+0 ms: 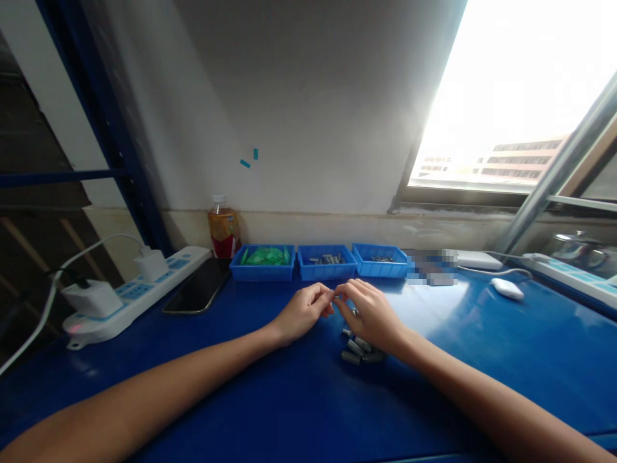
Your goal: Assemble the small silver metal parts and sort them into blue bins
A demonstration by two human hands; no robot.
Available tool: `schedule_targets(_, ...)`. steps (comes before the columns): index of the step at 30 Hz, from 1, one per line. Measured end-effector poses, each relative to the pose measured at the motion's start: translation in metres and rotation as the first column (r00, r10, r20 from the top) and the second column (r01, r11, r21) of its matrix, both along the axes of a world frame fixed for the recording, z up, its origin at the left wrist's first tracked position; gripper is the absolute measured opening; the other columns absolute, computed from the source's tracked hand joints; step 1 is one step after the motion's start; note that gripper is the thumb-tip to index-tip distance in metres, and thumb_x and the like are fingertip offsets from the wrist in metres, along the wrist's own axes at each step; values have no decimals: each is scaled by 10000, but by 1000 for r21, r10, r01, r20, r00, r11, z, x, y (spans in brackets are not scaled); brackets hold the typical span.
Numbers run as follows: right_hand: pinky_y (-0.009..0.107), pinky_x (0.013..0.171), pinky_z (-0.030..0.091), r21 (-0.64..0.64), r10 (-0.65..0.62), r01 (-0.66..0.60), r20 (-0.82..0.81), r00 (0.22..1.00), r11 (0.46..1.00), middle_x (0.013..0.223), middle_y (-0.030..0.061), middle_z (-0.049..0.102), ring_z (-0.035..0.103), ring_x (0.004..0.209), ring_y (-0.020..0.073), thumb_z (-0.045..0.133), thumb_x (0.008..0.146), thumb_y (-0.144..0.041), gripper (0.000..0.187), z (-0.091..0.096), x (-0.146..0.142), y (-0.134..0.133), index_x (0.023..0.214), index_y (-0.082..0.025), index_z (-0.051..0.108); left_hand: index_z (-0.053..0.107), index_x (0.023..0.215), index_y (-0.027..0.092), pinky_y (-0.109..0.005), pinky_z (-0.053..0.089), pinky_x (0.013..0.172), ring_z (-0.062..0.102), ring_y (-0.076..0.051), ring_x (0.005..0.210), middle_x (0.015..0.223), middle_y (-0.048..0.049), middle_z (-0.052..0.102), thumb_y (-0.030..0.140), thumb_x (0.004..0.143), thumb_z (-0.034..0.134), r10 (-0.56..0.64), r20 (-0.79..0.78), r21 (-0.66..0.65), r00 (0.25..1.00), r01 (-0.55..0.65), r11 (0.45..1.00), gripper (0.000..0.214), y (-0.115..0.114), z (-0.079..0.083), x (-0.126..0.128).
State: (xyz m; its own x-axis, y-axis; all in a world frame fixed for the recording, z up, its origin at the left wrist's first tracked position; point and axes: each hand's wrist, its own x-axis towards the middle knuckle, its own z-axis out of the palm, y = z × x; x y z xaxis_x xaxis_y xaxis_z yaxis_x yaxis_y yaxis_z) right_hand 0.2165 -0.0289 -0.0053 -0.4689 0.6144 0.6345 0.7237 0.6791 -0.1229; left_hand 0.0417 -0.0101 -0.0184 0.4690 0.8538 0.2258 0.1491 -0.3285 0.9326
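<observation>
My left hand (pixel 304 311) and my right hand (pixel 370 313) meet above the blue table (pixel 270 392), fingertips pinched together on a small grey metal part (pixel 336 298) held between them. Under my right hand lies a small heap of grey metal cylinders (pixel 355 351). Behind the hands stand three blue bins: the left bin (pixel 263 272) holds green pieces, the middle bin (pixel 326 271) holds grey metal parts, the right bin (pixel 380 268) holds a few small dark parts.
A black phone (pixel 197 293) lies left of the bins beside a white power strip (pixel 135 293) with chargers plugged in. A drink bottle (pixel 224 229) stands against the wall. A white mouse (pixel 506 287) and white box (pixel 475 259) sit at right, below a window.
</observation>
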Motion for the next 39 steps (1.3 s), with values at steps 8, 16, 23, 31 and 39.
schedule_targets(8,329,722,428,125,-436,449,-123,892,885,825,71,644,588,811,226,474,898,-336,220,16,69,52,972,-173,604,627,1094,195,-286,445,831,573,-184,899,1009,-82,603,168,848,484,-124,-329,408,936,259,875,285,-15,3,1)
schedule_targets(16,372,767,436,29,-451,451,102,887,892,947,106,642,566,912,265,504,876,-376,280,4,73,52,1037,-172,611,658,962,185,-263,453,777,578,-189,865,922,-82,631,158,831,520,-142,-464,493,874,388,779,192,-19,5,-2)
schedule_targets(23,349,813,446,-87,-138,145,84,987,986,926,66,652,576,928,220,546,868,-319,214,7,21,14,1035,-200,608,652,898,178,-269,431,720,564,-178,784,834,-58,630,184,831,513,-32,-325,467,945,190,863,154,-17,4,2)
schedule_targets(31,315,765,450,-103,-76,69,-58,995,992,873,45,641,587,855,194,545,862,-269,147,6,5,1,987,-196,571,671,885,145,-273,431,692,587,-178,768,845,-66,671,373,760,636,321,148,3,935,-325,946,262,1,6,-6)
schedule_targets(39,296,731,414,14,-17,18,-30,999,1000,864,48,637,575,816,179,533,881,-299,111,2,-10,-16,900,-197,573,594,810,123,-220,349,587,489,-104,639,718,-9,584,476,669,716,325,269,-238,906,-265,935,400,-28,2,7)
